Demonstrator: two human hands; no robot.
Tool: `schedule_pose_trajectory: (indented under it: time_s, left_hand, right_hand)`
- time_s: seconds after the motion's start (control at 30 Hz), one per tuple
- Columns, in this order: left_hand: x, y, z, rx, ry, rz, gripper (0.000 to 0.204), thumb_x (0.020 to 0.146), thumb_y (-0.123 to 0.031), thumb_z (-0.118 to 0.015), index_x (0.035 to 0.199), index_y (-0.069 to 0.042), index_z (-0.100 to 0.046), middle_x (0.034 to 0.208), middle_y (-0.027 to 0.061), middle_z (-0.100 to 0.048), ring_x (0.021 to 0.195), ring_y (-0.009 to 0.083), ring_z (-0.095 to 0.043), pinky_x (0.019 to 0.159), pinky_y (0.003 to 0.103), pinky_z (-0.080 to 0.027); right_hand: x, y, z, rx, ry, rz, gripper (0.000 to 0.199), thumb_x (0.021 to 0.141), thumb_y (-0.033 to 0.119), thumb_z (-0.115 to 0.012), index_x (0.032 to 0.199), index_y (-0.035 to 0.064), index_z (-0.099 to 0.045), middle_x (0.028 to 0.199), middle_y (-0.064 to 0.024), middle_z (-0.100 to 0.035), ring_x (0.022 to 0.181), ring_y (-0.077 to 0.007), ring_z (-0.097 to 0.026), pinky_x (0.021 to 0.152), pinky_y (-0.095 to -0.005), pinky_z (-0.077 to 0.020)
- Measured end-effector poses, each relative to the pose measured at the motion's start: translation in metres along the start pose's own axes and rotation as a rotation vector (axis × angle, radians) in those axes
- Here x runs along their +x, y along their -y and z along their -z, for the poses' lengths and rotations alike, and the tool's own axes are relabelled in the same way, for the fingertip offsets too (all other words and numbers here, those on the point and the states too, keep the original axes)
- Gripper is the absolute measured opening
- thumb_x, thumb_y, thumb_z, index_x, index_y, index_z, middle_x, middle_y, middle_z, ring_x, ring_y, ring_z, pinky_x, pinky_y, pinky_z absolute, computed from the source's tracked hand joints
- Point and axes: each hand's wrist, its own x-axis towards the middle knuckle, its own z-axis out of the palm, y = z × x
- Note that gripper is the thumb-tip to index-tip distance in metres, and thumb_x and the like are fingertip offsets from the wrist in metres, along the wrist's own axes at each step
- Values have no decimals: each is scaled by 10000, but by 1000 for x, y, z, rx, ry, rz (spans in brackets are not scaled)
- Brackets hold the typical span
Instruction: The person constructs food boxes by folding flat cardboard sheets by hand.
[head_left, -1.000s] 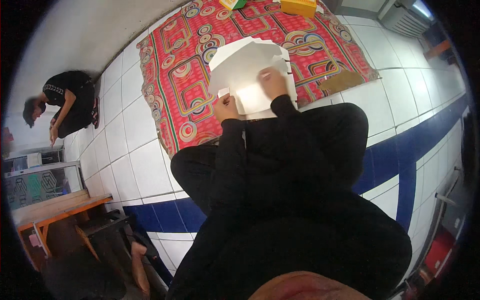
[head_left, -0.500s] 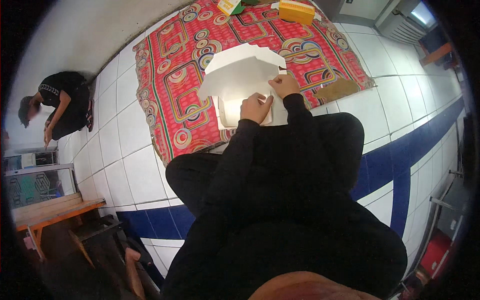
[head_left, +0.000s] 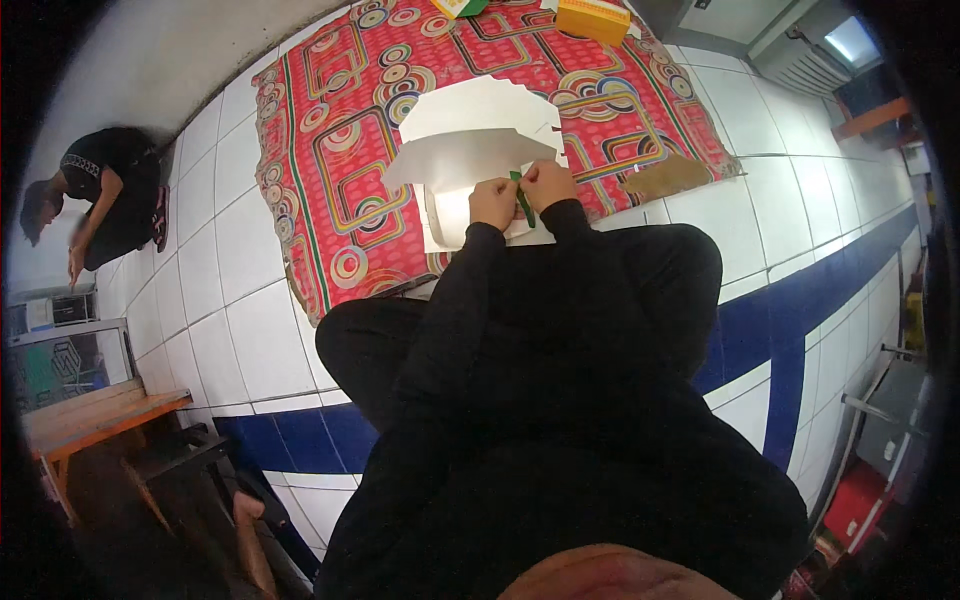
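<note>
Head: green strip (head_left: 526,208) (newly visible)

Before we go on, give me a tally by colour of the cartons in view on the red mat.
White carton, at the left hand and right hand: 1
Yellow carton, far edge: 1
Yellow-and-green carton, cut off by the picture's edge: 1
Total on the red mat: 3
</note>
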Motion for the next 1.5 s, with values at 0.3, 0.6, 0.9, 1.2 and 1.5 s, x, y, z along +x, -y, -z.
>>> schedule_pose_trajectory:
  time_s: [0.3,0.6,0.9,1.2,1.5]
  left_hand:
    - [-75,-19,113,927,-147,-422,263,784,-226,-631,1028,-136,-673,994,210,-506,946,387,-549,800,439,-483]
    - [-52,9,123,1053,96,18,337,829,-297,-670,1123,-135,-640,934,147,-683,890,371,-648,800,468,-501]
    - [-46,-10,112,410,-540,-466,574,840,-156,-559,1337,53,-361,1237,289,-515,1060,430,-566,877,487,-465]
    - [-19,31,93,843,-320,137,305,831,-239,-574,1007,0,-644,1105,247,-604,995,404,-612,832,497,-501]
    - [-19,44,95,909,-287,175,339,842,-305,-560,1018,-31,-654,1101,189,-642,1016,353,-629,866,516,-462]
  right_hand:
    - [-47,5,60,-237,447,420,408,766,357,-717,1085,120,-626,814,-178,-654,825,-372,-649,734,-462,-526]
    - [-46,13,20,-425,458,289,437,797,492,-664,875,63,-697,878,-175,-670,875,-357,-659,751,-470,-530]
    - [114,69,159,-78,-359,514,744,754,530,-717,1232,24,-452,1003,-203,-665,964,-354,-648,809,-462,-498]
    - [19,-50,22,-455,150,-148,651,747,481,-704,1170,-2,-596,1141,-250,-614,1081,-385,-595,893,-459,-490]
    - [24,-39,24,-184,-65,-157,286,818,262,-670,1008,48,-664,963,-237,-661,918,-403,-636,784,-499,-496]
